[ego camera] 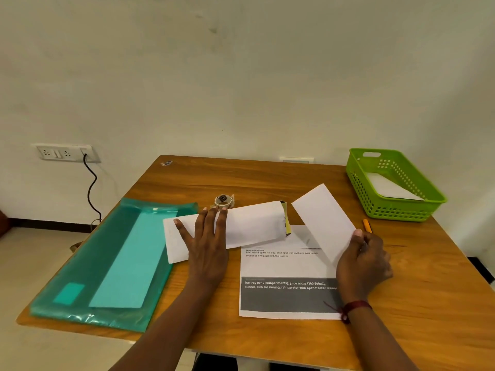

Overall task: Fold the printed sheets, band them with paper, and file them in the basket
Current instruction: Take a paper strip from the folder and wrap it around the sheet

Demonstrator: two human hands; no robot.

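Observation:
A folded white sheet point(254, 223) lies across the table's middle, and my left hand point(207, 242) presses flat on its left part with straight fingers. My right hand point(363, 258) pinches the lower corner of a narrow folded white paper point(322, 218), which is lifted and tilted toward the basket. Under both lies a flat printed sheet point(286, 295) with a grey text band. The green basket point(359, 183) stands at the far right and holds a white folded paper point(391, 187).
A teal plastic folder point(88, 266) with a paper inside covers the left of the wooden table point(241, 178). A tape roll point(223, 200) sits behind the folded sheet. An orange pencil point(367, 225) lies by my right hand. A yellow pad edge point(287, 222) shows at the sheet's right end.

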